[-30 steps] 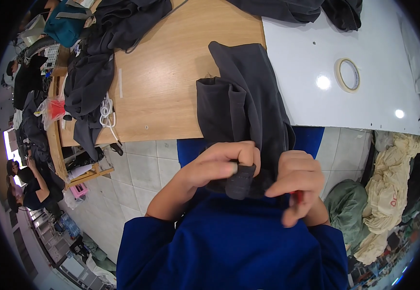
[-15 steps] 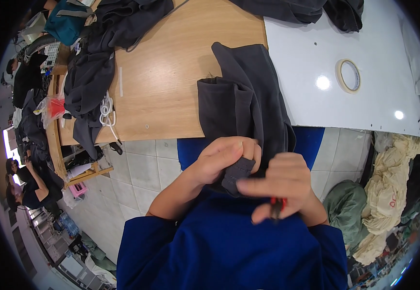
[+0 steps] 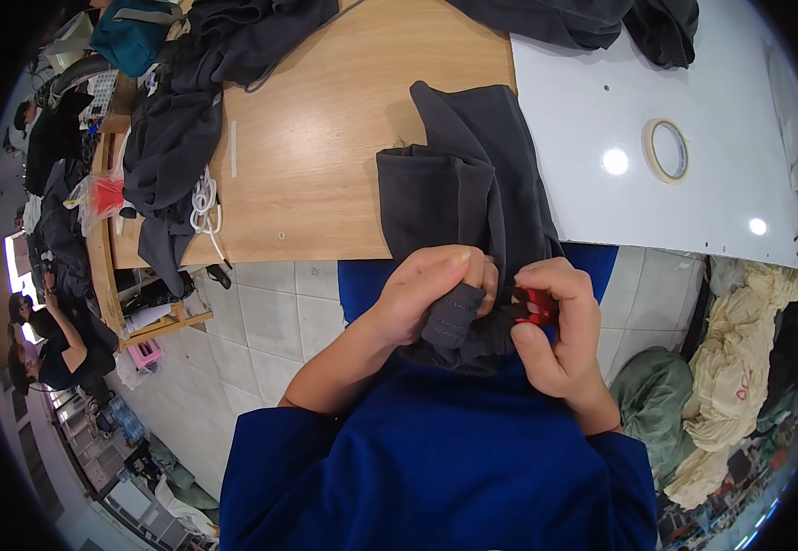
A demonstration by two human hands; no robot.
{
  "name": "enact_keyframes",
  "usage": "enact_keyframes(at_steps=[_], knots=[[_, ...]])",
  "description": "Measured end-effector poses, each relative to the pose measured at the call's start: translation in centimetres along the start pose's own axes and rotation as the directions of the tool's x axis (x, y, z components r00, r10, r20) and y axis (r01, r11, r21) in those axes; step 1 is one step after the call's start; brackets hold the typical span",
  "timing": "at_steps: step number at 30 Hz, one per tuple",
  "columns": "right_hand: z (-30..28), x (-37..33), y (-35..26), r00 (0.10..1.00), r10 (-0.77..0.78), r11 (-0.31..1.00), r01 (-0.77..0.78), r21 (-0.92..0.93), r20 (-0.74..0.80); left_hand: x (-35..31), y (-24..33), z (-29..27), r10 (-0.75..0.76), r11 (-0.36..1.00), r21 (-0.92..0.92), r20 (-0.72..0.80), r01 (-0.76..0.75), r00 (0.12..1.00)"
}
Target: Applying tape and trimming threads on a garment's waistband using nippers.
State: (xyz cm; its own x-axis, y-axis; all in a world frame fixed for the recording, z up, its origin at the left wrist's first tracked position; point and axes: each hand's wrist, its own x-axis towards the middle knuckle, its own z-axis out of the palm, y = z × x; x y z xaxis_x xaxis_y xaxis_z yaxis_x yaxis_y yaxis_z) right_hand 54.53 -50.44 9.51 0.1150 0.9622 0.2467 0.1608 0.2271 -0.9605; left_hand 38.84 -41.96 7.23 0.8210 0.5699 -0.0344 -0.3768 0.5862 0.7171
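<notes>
A dark grey garment (image 3: 513, 165) lies folded over the table's near edge and hangs down in front of me. My left hand (image 3: 440, 289) is closed on a stitched end (image 3: 455, 317) of it, bunched up above my lap. Close by on the right, my right hand (image 3: 559, 321) is curled around small red thread snips (image 3: 536, 306). Their dark tips point left at the gathered cloth, beside the left fingers. Whether the blades touch the fabric, I cannot tell.
On the white tabletop (image 3: 591, 202) to the right lies a roll of tape (image 3: 666, 151). More dark garments (image 3: 174, 138) pile along the wooden table's left side, with a white cord (image 3: 204, 207). Green (image 3: 651, 395) and cream cloth heaps (image 3: 738, 358) sit on the right. Other people are far left.
My right hand has turned and swung up, bringing the snips from below the palm to the bunched cloth. The left hand keeps its hold, the stitched end slightly turned.
</notes>
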Motion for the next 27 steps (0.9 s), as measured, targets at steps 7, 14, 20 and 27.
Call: enact_keyframes(at_steps=[7, 14, 20, 27], knots=[[0.47, 0.37, -0.08, 0.995, -0.101, 0.973, 0.093, -0.210, -0.026, -0.10, -0.25, 0.14, -0.020, 1.000, -0.013, -0.026, 0.020, 0.999], [0.79, 0.50, -0.22, 0.980, -0.175, 0.947, 0.141, -0.288, -0.093, -0.01, -0.37, 0.35, -0.048, 0.998, -0.036, -0.035, 0.047, 0.998], [0.71, 0.46, -0.25, 0.976, -0.192, 0.926, 0.147, -0.348, -0.099, 0.03, -0.52, 0.29, -0.072, 0.997, -0.025, -0.076, 0.070, 0.994], [0.69, -0.12, -0.10, 0.980, -0.147, 0.952, 0.102, -0.289, -0.137, -0.07, -0.46, 0.22, -0.054, 0.999, -0.008, -0.071, 0.054, 0.996]])
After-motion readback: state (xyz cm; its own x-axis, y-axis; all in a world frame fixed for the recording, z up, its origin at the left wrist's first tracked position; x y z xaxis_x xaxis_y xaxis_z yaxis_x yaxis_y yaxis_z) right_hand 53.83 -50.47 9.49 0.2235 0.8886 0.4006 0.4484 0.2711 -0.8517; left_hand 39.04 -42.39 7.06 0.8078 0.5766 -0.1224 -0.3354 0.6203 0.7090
